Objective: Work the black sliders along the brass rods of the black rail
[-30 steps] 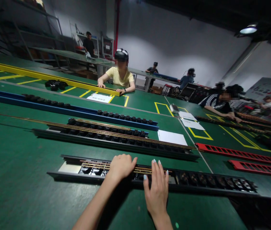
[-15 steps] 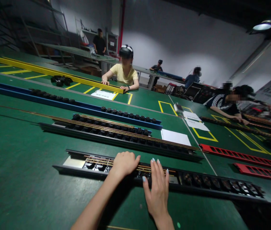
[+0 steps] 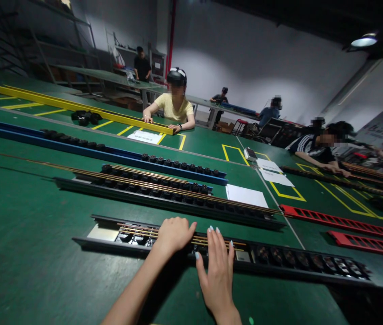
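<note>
A black channel (image 3: 289, 270) holding a row of glossy black cups lies along the near part of the green table. Several thin brass-coloured rods (image 3: 137, 229) rest lengthwise over the cups. My left hand (image 3: 175, 234) is bent over the rods and the channel, knuckles up and thumb pointing right. Its fingertips are hidden, so what they grip cannot be seen. Just to the right, my right hand (image 3: 216, 271) lies open with fingers stretched across the rods and the thumb apart at the near wall. A silvery plate (image 3: 102, 233) shows inside the channel's left end.
Beyond lies another black channel (image 3: 164, 205) with long rods, then a blue channel (image 3: 117, 155) with black parts. White paper (image 3: 247, 195) and red slotted rails (image 3: 343, 221) are to the right. Across the table, a person in yellow (image 3: 174, 106) touches a yellow channel (image 3: 86, 108).
The view has shifted slightly. My right hand has edged left along the rods, closer to my left hand. My left hand keeps its bent pose on the channel.
</note>
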